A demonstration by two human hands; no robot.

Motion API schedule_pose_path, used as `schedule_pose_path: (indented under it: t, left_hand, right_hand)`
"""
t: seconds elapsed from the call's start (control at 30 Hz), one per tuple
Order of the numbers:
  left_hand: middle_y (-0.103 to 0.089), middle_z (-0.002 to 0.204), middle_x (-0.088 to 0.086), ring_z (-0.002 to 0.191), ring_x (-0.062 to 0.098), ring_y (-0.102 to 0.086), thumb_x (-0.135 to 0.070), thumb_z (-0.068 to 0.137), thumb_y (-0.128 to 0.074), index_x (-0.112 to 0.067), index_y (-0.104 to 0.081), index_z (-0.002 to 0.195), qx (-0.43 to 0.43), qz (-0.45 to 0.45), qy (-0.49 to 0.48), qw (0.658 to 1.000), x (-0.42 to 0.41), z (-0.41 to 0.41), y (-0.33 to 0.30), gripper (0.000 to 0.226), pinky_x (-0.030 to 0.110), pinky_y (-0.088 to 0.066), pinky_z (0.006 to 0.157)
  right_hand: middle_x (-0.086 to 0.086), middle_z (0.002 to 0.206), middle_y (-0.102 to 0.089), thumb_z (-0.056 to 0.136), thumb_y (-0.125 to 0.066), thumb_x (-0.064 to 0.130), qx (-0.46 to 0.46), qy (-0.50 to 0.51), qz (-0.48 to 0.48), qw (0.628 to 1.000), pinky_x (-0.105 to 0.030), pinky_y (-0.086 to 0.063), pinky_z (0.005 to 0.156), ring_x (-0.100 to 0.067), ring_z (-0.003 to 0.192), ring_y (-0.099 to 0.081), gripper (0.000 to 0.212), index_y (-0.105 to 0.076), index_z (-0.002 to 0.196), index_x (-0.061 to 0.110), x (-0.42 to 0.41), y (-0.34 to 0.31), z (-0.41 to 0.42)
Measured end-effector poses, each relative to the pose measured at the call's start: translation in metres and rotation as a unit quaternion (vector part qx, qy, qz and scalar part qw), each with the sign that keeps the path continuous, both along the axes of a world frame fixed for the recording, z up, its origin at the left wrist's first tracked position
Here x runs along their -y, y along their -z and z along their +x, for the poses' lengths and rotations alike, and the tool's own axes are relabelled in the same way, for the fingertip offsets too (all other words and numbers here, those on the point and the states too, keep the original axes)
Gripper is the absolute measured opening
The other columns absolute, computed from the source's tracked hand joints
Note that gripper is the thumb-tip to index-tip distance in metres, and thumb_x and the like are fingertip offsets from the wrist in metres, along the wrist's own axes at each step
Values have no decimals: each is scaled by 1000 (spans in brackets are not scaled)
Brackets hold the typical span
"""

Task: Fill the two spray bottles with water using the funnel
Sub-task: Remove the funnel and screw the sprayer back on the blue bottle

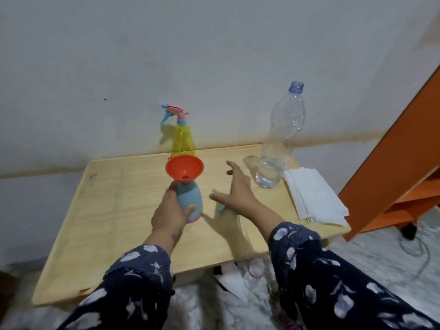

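Left hand (170, 211) grips the blue spray bottle (190, 201), fingers curled round the far side and thumb across the near side. It stands near the middle of the table (114, 210), spray head off. Orange funnel (184, 168) sits in its neck, mouth up. Judging from that, the grip is there to steady a light, top-heavy stack while water goes in.

Right hand (235, 186) holds nothing; fingers spread and straight, palm down, above the table between the blue bottle and the clear water bottle (279, 139). Looks like a reach for the water bottle.

Water bottle stands uncapped near the table's back right corner, only a little water showing at the bottom. Whether that is enough to fill the blue bottle can't be judged from here.

Yellow spray bottle (182, 136) stands at the back edge, behind the funnel, pink-and-blue trigger head on. Probably parked there to stay out of the pour path.

A small blue piece (222, 207) peeks out from under the right wrist; possibly the removed spray head, too hidden to say.

Stack of white napkins (314, 196) lies along the right edge, handy for spills.

No brand, label or readable writing on any item.
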State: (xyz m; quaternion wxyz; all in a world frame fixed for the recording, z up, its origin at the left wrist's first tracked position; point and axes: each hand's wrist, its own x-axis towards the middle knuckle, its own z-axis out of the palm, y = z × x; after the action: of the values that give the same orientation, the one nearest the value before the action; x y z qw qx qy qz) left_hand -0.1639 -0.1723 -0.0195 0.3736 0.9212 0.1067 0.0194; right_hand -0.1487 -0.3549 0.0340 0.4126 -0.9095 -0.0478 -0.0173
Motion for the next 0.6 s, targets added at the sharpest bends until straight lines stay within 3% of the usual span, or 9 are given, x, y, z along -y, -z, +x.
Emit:
schedule_pose_path:
  t: [0.1, 0.2, 0.37, 0.5, 0.6]
  left_hand:
    - [-57, 122, -3, 104, 26, -60, -43, 80, -70, -31, -36, 133, -13, 9, -7, 1000, -1, 2, 2, 64, 37, -50, 78]
    - [-59, 120, 0, 104, 29, -61, -45, 83, -67, -28, -40, 131, -34, 11, -30, 999, 2, 1, 2, 58, 35, -48, 77]
    - [-61, 106, -4, 83, 23, -62, -55, 78, -65, -36, -40, 126, -20, -28, -33, 999, 1, 3, 2, 57, 33, -48, 69]
    - [-55, 113, -10, 94, 24, -63, -50, 78, -69, -42, -34, 131, -7, -39, -17, 999, -2, 3, 2, 64, 34, -49, 74]
    - [-50, 129, -10, 107, 24, -60, -36, 79, -70, -37, -31, 135, 24, -30, 30, 999, -7, 4, 5, 68, 43, -53, 80]
  right_hand:
    - [-3, 138, -42, 66, -84, 38, -11, -29, 74, 997, -35, -34, 103, -20, 129, -32, 104, -19, 146, 23, -38, -6, -14]
    - [-1, 143, -38, 62, -85, 45, -9, 11, 128, 992, -43, -33, 109, -20, 134, -31, 108, -20, 146, 22, -69, -15, -14]
    - [4, 137, -44, 60, -85, 47, 29, 81, 156, 984, -43, -40, 105, -18, 127, -45, 99, -30, 139, 22, -97, -17, -10]
    - [3, 133, -44, 66, -85, 35, 21, 75, 195, 978, -22, -38, 94, -11, 118, -46, 96, -28, 141, 18, -93, -24, -11]
    - [5, 123, -46, 67, -85, 32, 1, 89, 247, 965, -23, -40, 91, -9, 109, -48, 94, -27, 139, 16, -80, -39, -5]
